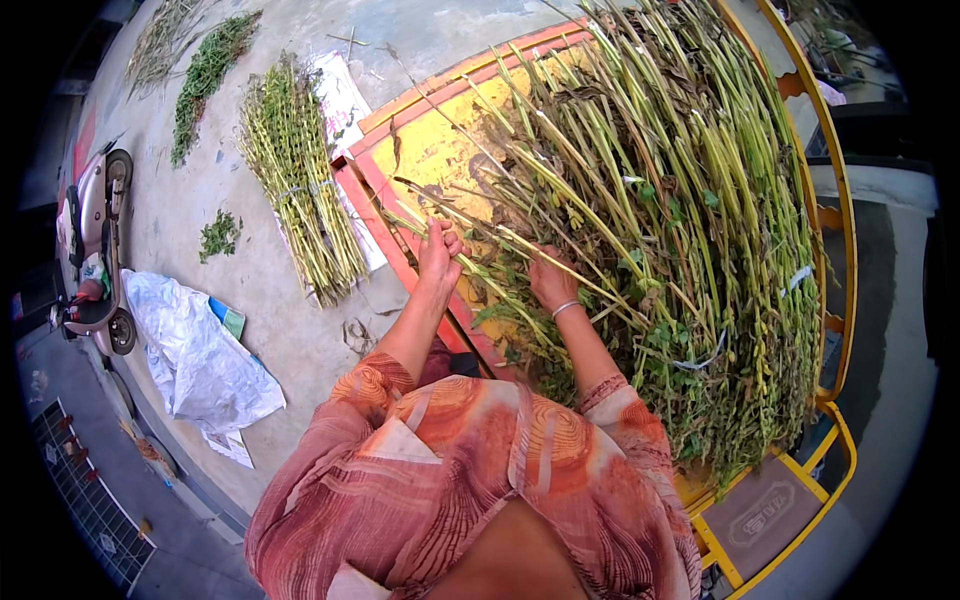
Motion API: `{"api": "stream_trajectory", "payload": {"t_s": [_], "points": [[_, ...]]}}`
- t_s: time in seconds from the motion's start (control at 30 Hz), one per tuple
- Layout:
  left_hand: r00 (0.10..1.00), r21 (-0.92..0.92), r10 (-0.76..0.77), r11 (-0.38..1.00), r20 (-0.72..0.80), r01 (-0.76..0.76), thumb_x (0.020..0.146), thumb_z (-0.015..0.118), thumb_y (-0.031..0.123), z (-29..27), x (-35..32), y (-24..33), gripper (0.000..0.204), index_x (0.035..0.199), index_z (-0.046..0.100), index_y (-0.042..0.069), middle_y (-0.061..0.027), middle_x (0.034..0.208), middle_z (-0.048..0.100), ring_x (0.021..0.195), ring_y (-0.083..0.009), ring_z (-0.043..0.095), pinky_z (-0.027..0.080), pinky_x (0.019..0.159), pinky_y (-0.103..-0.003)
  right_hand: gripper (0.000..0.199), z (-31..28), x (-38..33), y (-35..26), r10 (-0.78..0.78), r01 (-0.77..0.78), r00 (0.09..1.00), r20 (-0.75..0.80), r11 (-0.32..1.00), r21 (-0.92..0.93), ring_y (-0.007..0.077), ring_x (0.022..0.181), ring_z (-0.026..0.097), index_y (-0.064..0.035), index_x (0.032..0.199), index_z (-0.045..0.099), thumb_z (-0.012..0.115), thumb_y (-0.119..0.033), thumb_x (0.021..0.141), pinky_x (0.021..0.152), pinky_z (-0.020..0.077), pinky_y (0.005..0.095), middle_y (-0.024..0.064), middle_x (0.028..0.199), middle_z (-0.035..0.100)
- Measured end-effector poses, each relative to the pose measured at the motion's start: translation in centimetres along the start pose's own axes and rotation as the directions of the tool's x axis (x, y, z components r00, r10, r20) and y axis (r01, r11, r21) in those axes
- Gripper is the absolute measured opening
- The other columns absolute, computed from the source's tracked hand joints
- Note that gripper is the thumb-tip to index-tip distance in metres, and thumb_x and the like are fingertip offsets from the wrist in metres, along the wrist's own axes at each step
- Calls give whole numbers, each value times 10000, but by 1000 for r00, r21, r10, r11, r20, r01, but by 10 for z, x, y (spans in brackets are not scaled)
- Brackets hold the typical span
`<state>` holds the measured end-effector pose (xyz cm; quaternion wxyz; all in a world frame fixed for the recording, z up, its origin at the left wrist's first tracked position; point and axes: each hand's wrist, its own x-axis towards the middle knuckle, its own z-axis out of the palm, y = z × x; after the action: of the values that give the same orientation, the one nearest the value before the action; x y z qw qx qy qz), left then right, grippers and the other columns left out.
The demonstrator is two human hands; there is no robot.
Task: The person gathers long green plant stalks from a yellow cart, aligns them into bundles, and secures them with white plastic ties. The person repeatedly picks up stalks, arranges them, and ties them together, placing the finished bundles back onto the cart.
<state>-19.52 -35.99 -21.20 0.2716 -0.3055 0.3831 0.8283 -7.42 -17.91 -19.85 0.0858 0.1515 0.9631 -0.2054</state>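
A big heap of long green and yellow plant stalks [690,230] lies in a yellow and red cart bed [425,150]. My left hand [438,255] is closed around a few stalks [480,235] near the cart's red edge. My right hand [550,282], with a thin bracelet on the wrist, grips stalks a little to the right, partly hidden under them. Both forearms come up from patterned orange sleeves [470,470].
A tied bundle of stalks [300,190] lies on a white sheet on the concrete to the left, with more bundles [205,75] farther off. A crumpled white sack [195,355] and a parked scooter [95,250] stand at the left. The yellow cart frame [835,290] runs along the right.
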Motion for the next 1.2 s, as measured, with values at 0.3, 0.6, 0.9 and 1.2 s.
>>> {"api": "stream_trajectory", "payload": {"t_s": [0.3,0.6,0.9,1.2], "points": [[994,187,-49,982,95,30,828,683,395,8,-28,23,367,896,575,51,-8,777,531,567,-85,428,441,562,-284,413,-54,-76,-31,-35,15,996,80,972,235,338,873,562,-100,1213,516,554,-86,802,752,482,439,149,941,580],[965,-65,-133,986,227,151,942,530,267,-40,-40,19,156,916,528,113,-11,739,497,662,-141,466,478,758,-369,503,-9,-53,17,81,-408,883,462,619,672,262,1019,604,-22,1249,532,624,-324,858,873,469,347,194,1132,601],[949,48,-124,992,291,115,984,415,360,-42,-72,25,261,1003,509,118,61,555,263,483,-72,315,432,605,-291,398,60,-22,-9,195,-59,857,476,956,-286,305,1191,474,8,1240,428,519,-155,888,978,358,542,183,1295,467],[932,-9,-82,996,352,91,996,373,363,-36,-88,26,302,947,539,116,64,535,276,474,-67,318,425,583,-280,185,48,-17,3,191,-1,850,491,933,-360,268,858,575,-70,767,639,664,-250,802,637,510,394,101,764,624]]}}
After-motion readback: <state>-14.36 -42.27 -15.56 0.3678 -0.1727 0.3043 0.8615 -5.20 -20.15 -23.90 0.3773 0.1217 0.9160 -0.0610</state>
